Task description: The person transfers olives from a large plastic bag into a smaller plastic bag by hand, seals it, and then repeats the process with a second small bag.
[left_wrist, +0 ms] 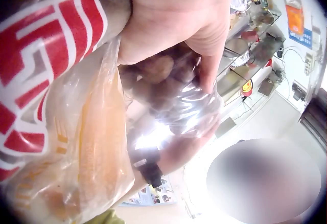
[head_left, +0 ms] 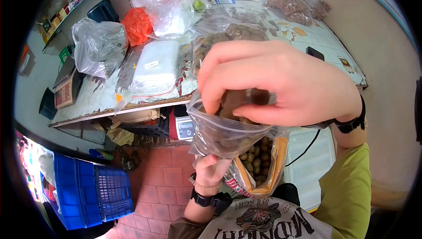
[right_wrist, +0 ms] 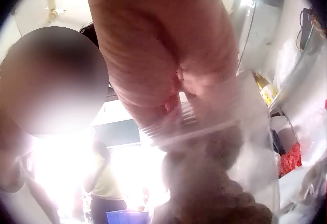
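My left hand (head_left: 209, 169) grips a clear zip bag (head_left: 222, 136) from below and in front, thumb against the plastic. Brown rounded lumps (left_wrist: 156, 69) show through the bag in the left wrist view. From above, my right hand (head_left: 281, 81) reaches into the bag's mouth, thumb and fingers bent, with brown pieces visible between them. Its fingertips sit behind the zip strip in the right wrist view, so I cannot tell whether they pinch anything. Just under the zip bag stands an opened printed bag (head_left: 279, 164) with yellow inner sides, holding small olive-brown round pieces (head_left: 260, 162).
A worn table (head_left: 103, 90) carries a stack of clear bags (head_left: 156, 67), a filled bag (head_left: 204, 48), a red bag (head_left: 136, 26) and a scale (head_left: 66, 90). Another scale (head_left: 185, 128) sits beneath. Blue crates (head_left: 115, 190) stand on the tiled floor at left; a white foam box (head_left: 307, 160) is at right.
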`<state>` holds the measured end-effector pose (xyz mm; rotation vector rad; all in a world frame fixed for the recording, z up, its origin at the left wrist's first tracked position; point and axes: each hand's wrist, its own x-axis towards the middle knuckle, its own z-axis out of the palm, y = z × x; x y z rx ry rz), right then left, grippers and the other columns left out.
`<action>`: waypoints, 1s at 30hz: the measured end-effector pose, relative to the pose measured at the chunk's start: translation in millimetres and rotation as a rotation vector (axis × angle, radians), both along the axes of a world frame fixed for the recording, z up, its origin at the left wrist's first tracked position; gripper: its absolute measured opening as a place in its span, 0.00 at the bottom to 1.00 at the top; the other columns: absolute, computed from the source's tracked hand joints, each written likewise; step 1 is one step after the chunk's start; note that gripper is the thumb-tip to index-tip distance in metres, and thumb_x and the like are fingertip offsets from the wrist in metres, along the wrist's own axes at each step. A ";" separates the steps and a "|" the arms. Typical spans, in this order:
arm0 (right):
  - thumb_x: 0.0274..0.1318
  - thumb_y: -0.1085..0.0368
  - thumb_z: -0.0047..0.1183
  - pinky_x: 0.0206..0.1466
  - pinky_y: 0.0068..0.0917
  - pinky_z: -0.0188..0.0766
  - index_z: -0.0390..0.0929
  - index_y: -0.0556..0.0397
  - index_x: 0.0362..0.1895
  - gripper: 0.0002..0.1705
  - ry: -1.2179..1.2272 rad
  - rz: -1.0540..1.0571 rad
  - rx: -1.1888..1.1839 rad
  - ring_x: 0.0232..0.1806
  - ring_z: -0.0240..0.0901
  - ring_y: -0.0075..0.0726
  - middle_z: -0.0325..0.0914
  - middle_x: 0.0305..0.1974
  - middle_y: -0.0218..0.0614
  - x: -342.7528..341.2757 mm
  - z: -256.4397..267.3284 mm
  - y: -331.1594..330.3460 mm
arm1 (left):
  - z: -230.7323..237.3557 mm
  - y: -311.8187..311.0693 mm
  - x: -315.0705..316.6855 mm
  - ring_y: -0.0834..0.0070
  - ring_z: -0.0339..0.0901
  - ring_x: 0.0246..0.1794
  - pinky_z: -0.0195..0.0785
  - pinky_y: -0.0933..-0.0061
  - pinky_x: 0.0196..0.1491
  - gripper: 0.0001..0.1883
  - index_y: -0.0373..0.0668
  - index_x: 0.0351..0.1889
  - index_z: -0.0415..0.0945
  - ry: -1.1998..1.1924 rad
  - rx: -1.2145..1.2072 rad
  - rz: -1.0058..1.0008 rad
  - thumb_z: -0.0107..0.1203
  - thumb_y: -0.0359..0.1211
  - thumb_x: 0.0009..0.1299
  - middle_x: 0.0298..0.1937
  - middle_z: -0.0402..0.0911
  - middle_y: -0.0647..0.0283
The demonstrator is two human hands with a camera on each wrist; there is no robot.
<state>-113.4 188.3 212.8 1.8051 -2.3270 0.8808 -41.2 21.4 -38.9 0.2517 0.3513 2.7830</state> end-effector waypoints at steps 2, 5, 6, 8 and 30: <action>0.44 0.80 0.57 0.40 0.30 0.72 0.78 0.53 0.39 0.16 -0.030 0.020 -0.025 0.40 0.75 0.38 0.75 0.45 0.37 -0.5 -3.4 -2.1 | -3.3 -0.4 0.1 0.58 0.65 0.67 0.54 0.47 0.71 0.40 0.41 0.68 0.64 -0.002 0.004 -0.002 0.69 0.29 0.55 0.65 0.72 0.58; 0.44 0.80 0.56 0.41 0.30 0.70 0.78 0.53 0.39 0.15 -0.034 0.048 -0.099 0.42 0.74 0.38 0.75 0.45 0.38 -2.9 -6.5 -1.6 | -3.5 -0.7 0.2 0.59 0.66 0.67 0.54 0.47 0.71 0.40 0.41 0.68 0.63 0.000 0.013 0.002 0.68 0.28 0.55 0.65 0.72 0.58; 0.45 0.79 0.56 0.41 0.30 0.69 0.79 0.53 0.38 0.14 -0.007 0.057 -0.148 0.43 0.74 0.37 0.76 0.44 0.38 -3.2 -6.4 0.1 | -3.2 -0.5 0.1 0.59 0.66 0.67 0.54 0.47 0.71 0.40 0.41 0.68 0.63 0.005 0.018 0.008 0.68 0.28 0.55 0.65 0.72 0.59; 0.46 0.78 0.57 0.40 0.28 0.67 0.79 0.52 0.39 0.13 0.051 -0.046 -0.147 0.44 0.73 0.36 0.76 0.44 0.37 0.8 -0.3 8.9 | -3.2 -0.5 0.0 0.59 0.65 0.67 0.54 0.46 0.71 0.40 0.42 0.68 0.63 0.008 0.031 0.008 0.68 0.28 0.55 0.65 0.72 0.59; 0.51 0.75 0.61 0.76 0.58 0.38 0.77 0.57 0.31 0.05 0.114 -0.475 -0.688 0.36 0.81 0.36 0.82 0.29 0.39 61.7 -61.4 44.9 | 20.2 7.2 -0.9 0.57 0.57 0.73 0.49 0.48 0.73 0.52 0.47 0.74 0.52 0.217 -0.067 0.114 0.72 0.42 0.54 0.73 0.60 0.57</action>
